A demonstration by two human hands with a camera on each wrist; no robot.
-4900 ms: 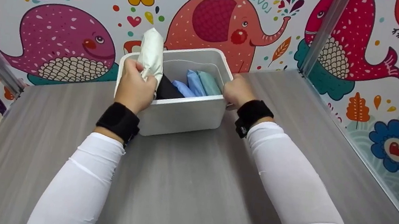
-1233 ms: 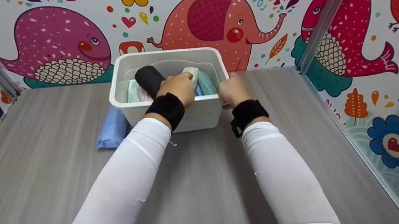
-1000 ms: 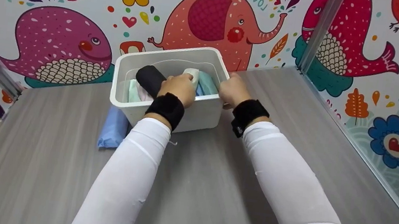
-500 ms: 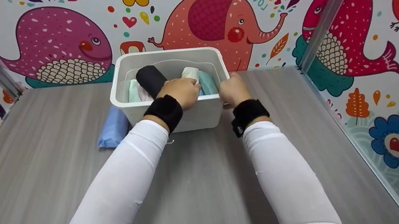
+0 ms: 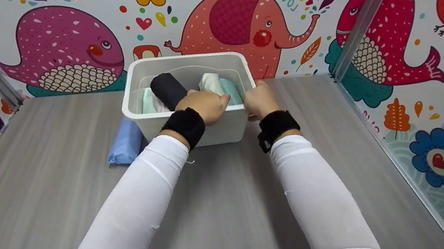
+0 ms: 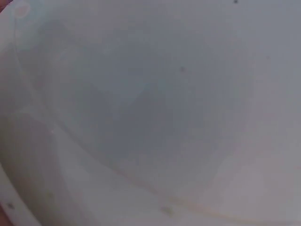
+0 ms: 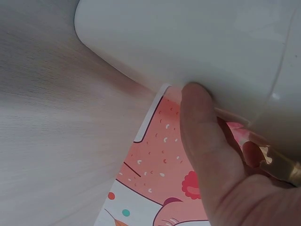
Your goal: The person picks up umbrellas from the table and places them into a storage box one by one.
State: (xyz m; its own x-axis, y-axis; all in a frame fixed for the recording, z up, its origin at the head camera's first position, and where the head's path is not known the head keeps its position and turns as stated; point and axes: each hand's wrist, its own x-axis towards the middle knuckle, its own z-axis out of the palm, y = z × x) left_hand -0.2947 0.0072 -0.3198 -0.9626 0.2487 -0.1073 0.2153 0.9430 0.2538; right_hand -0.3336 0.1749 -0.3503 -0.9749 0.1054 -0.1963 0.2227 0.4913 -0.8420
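A white plastic bin [image 5: 222,124] stands on the table, holding rolled bundles: a black one [image 5: 167,90], a white one [image 5: 211,83], a teal one [image 5: 231,91], and pale green [image 5: 149,101] and pink [image 5: 159,104] pieces at its left end. My left hand [image 5: 203,104] reaches over the bin's front rim beside the white bundle, thumb towards the teal one; its other fingers are hidden inside, so I cannot tell what they hold. At the bin's right end my right hand [image 5: 261,99] grips the rim; in the right wrist view its thumb [image 7: 197,113] presses the outer wall.
A blue bundle [image 5: 126,142] lies on the grey table [image 5: 211,208], left of the bin and partly behind my left forearm. Patterned wall panels [image 5: 153,29] stand close behind the bin and along both sides. The left wrist view shows only a blurred pale surface [image 6: 188,117].
The white bundle, held upright above the bin's left end earlier, now lies inside towards the right. My left hand has since slid slightly right and nearer the front rim. The right hand keeps its hold.
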